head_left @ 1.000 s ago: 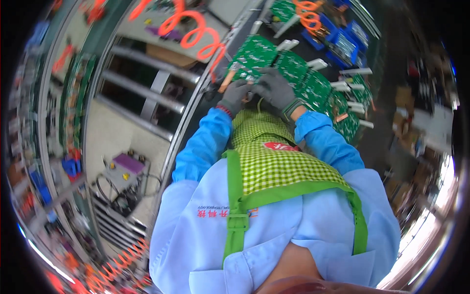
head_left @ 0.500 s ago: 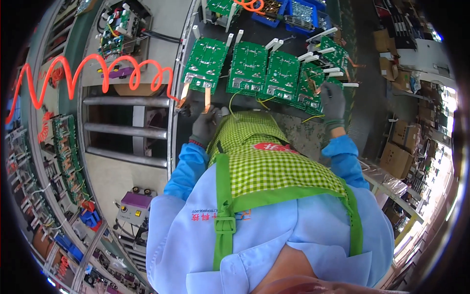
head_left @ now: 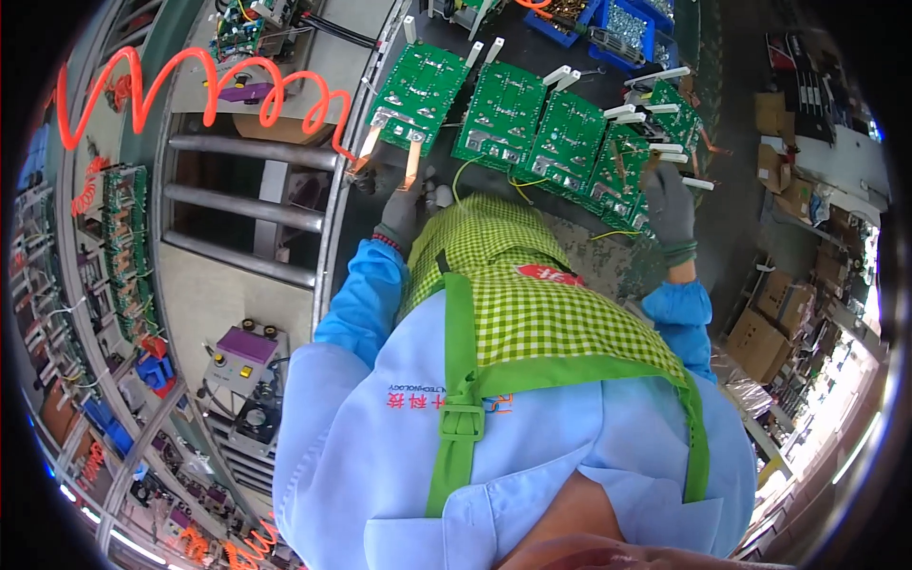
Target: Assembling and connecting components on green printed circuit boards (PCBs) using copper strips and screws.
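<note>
A row of green circuit boards with white posts lies in front of me. At the left end is one board (head_left: 423, 87) with two copper strips at its near edge. My left hand (head_left: 401, 211), in a grey glove, is at the lower end of the right copper strip (head_left: 413, 163); its fingers are mostly hidden. My right hand (head_left: 671, 204), also gloved, has its fingers curled at the right edge of another board (head_left: 617, 171). Whatever those fingers hold is too small to make out. Two more boards, one in the middle (head_left: 501, 109) and its neighbour (head_left: 567, 138), lie between my hands.
Blue bins (head_left: 632, 28) of small metal parts stand at the far side. An orange coiled hose (head_left: 261, 76) stretches over the roller conveyor (head_left: 247, 204) at left. Thin yellow wires (head_left: 524, 190) hang from the boards' near edge. Cardboard boxes (head_left: 760, 328) stand at right.
The whole view has shifted, so the boards and bins appear higher and a little farther right. Both hands keep about the same places against the boards.
</note>
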`<control>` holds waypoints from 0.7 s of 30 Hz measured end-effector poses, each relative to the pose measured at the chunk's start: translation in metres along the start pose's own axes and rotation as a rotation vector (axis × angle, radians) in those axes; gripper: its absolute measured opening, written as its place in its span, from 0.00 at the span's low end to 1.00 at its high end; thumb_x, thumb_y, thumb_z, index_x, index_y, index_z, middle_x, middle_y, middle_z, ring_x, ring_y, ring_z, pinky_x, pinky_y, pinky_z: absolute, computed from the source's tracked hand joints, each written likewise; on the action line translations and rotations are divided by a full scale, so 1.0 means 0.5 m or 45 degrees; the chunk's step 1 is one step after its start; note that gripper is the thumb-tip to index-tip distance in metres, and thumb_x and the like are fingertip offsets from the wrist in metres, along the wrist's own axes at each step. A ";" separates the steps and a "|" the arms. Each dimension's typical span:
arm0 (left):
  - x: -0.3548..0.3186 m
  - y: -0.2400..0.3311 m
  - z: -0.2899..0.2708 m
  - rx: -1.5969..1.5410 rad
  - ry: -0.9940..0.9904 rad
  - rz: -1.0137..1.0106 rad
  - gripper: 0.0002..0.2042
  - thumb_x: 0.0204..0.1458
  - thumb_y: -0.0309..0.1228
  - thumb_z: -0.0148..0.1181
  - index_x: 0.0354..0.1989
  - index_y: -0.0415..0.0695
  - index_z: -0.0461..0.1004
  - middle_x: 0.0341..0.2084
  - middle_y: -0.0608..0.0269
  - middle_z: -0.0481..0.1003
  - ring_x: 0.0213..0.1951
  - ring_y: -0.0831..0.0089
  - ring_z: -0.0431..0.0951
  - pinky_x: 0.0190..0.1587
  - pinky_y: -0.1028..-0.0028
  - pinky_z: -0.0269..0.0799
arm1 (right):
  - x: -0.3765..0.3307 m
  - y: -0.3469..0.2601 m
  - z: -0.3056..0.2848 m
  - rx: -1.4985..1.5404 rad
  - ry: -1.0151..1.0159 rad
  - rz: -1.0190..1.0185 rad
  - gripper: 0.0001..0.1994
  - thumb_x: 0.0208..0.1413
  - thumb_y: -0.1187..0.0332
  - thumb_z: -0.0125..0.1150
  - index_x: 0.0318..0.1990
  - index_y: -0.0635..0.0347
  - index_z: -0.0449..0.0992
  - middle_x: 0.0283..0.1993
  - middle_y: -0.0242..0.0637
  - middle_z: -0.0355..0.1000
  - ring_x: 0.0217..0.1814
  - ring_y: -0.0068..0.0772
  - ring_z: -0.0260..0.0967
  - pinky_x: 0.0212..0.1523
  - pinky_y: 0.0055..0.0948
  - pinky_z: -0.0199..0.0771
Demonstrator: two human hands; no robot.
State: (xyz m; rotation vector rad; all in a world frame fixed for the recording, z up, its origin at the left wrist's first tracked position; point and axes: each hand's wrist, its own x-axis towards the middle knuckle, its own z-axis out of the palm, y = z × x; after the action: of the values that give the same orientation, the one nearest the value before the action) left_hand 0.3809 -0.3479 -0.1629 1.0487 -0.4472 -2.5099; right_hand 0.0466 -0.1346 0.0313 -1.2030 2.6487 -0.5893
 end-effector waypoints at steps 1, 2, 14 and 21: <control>0.017 -0.005 -0.014 -0.077 0.093 -0.108 0.12 0.59 0.37 0.50 0.42 0.41 0.70 0.22 0.69 0.65 0.22 0.79 0.65 0.22 0.79 0.62 | 0.001 -0.030 -0.006 0.080 -0.097 -0.168 0.12 0.58 0.60 0.49 0.37 0.59 0.68 0.29 0.41 0.68 0.28 0.44 0.67 0.30 0.34 0.67; 0.016 -0.003 0.011 0.002 0.089 -0.092 0.12 0.58 0.38 0.50 0.41 0.42 0.70 0.21 0.69 0.65 0.21 0.80 0.64 0.22 0.79 0.60 | 0.000 -0.058 -0.003 0.166 -0.198 -0.332 0.12 0.59 0.59 0.47 0.39 0.59 0.67 0.28 0.38 0.68 0.26 0.39 0.66 0.28 0.31 0.66; 0.063 -0.007 0.145 0.576 0.158 0.021 0.15 0.58 0.47 0.49 0.37 0.46 0.70 0.20 0.70 0.68 0.19 0.82 0.66 0.20 0.81 0.61 | -0.044 -0.210 0.175 0.862 -0.920 -0.036 0.18 0.59 0.58 0.49 0.48 0.64 0.68 0.30 0.30 0.68 0.24 0.16 0.58 0.25 0.19 0.61; 0.077 -0.005 0.116 0.011 -0.292 -0.115 0.12 0.61 0.32 0.43 0.50 0.45 0.65 0.31 0.70 0.68 0.28 0.84 0.67 0.27 0.85 0.67 | -0.062 -0.207 0.196 0.879 -0.901 -0.017 0.22 0.62 0.53 0.44 0.48 0.65 0.69 0.34 0.35 0.73 0.27 0.18 0.64 0.28 0.20 0.65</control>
State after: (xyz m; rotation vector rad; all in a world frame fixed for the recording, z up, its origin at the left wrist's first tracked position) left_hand 0.3129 -0.3553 -0.1485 0.8031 -0.4854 -2.7242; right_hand 0.1684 -0.2007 -0.0138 -0.9621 1.6491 -0.7999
